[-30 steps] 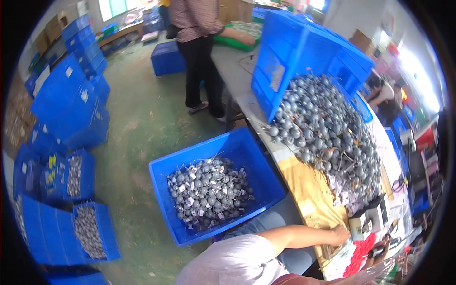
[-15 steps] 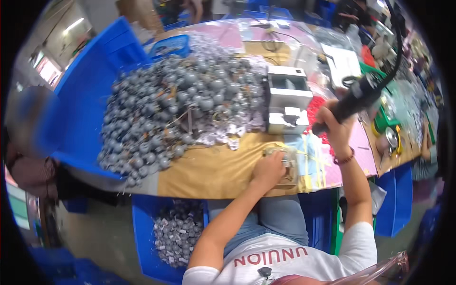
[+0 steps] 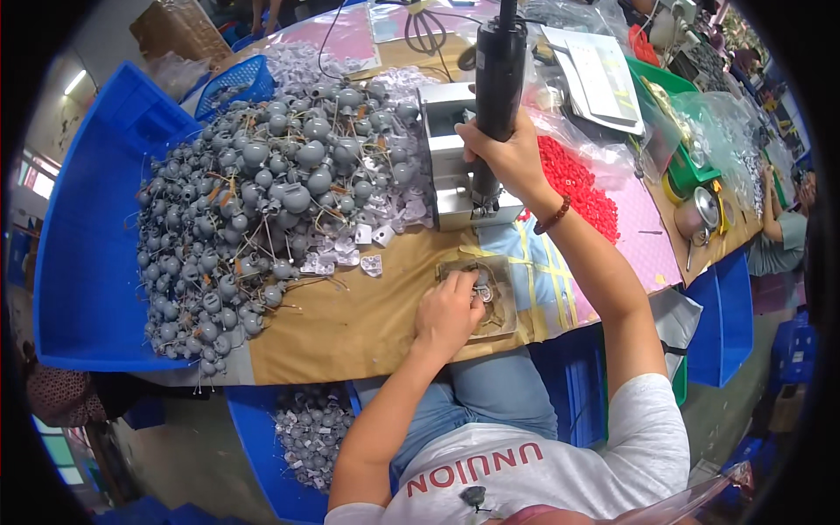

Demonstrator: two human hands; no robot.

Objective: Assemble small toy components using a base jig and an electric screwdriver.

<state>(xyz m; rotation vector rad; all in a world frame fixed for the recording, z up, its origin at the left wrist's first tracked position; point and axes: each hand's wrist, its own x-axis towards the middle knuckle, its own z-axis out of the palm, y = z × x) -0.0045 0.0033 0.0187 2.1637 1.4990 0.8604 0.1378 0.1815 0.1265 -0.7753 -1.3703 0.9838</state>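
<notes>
My right hand (image 3: 516, 159) is closed around a black electric screwdriver (image 3: 500, 74), held upright. The screwdriver's lower end is at the front of a silver box-shaped screw feeder (image 3: 444, 144); whether the bit touches it I cannot tell. By the table's near edge, my left hand (image 3: 448, 313) has its fingers closed on a small round grey part (image 3: 482, 285) in a shallow square fixture (image 3: 500, 325). The fingers partly hide that part. To the left lies a big heap of round grey housings (image 3: 262, 184) with thin wires, beside white plastic pieces (image 3: 372, 264).
A large blue bin (image 3: 87, 254) lies tipped at the left of the heap. Small red pieces (image 3: 577, 188) are piled right of my right hand. Papers (image 3: 595, 74), a green tray (image 3: 687, 166) and a metal pot (image 3: 697, 214) stand farther right. Below the table is another blue bin (image 3: 254, 437).
My right hand has brought the screwdriver left and turned it upright, from the right side of the table to the screw feeder. My left hand stays at the fixture. The view has shifted.
</notes>
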